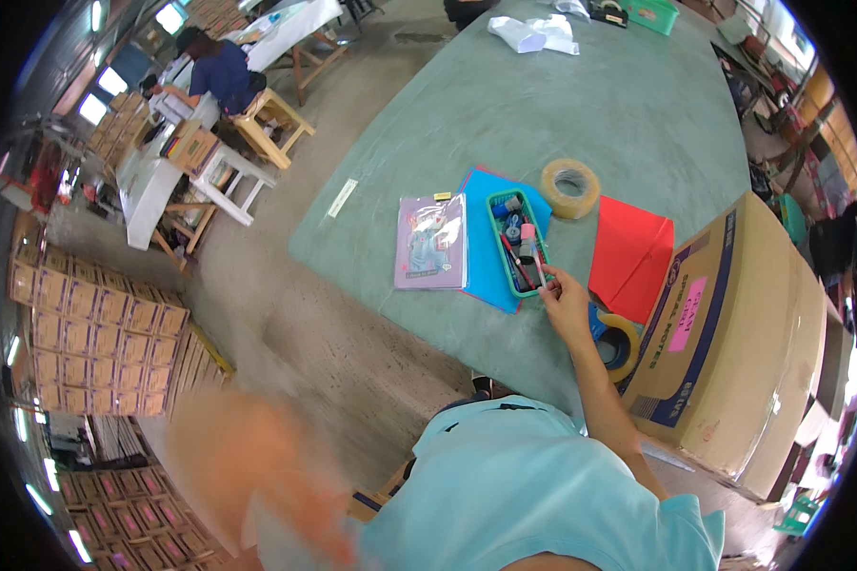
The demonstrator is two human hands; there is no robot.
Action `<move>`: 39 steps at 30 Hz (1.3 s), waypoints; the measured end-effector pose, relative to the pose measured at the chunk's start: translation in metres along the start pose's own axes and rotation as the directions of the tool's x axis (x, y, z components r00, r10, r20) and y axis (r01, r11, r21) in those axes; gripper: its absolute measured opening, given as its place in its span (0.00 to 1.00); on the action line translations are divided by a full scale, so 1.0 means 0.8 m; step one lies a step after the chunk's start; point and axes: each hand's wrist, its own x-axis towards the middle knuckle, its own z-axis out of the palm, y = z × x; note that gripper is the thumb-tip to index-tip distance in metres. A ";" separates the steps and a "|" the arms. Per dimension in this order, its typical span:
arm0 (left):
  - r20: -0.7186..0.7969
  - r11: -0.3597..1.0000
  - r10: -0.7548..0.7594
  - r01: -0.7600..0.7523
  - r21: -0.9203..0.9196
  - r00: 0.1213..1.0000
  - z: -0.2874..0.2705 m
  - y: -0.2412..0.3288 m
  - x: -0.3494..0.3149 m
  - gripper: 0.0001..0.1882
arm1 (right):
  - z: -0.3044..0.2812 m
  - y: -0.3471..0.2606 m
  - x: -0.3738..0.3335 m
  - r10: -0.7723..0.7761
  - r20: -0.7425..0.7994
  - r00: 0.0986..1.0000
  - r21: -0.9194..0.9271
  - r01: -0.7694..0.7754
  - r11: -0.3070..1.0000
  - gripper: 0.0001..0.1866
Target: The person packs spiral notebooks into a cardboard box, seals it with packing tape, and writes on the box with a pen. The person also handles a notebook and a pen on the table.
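My right hand point(567, 303) reaches to the near right corner of a small green basket point(494, 228). Its thumb and fingers pinch a slim, pale, pen-like stick point(541, 270) that leans in the basket. Pens, a pink-capped item point(527, 231) and other small dark things lie inside. Under the basket is a blue sheet or folder point(479, 257). A purple booklet point(430, 243) in a shiny clear cover lies to its left. My left hand point(257, 466) is off the table at the lower left, smeared by motion, so its fingers cannot be made out.
Beyond the basket lies a tape roll point(570, 188); a red folder point(632, 252), another tape roll point(619, 347) and a big carton point(705, 333) are to the right. White plastic point(533, 35) and a green bin point(652, 13) sit at the far end. A person point(221, 71) sits far left, near stacked cartons point(95, 333).
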 end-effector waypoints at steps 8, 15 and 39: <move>-0.138 0.559 -0.722 0.688 0.463 0.678 0.261 -0.287 -0.175 0.45 | 0.041 -0.038 0.047 -0.196 -0.042 0.980 -0.103 0.191 0.976 0.25; -0.228 0.557 -0.686 0.700 0.447 0.691 0.286 -0.345 -0.232 0.43 | -0.096 -0.171 -0.076 -0.292 0.213 0.932 0.066 0.284 0.956 0.26; -0.299 0.360 -0.810 0.831 0.424 0.504 0.337 -0.324 -0.143 0.49 | -0.227 -0.196 -0.166 -0.477 0.328 0.815 0.490 0.285 0.824 0.13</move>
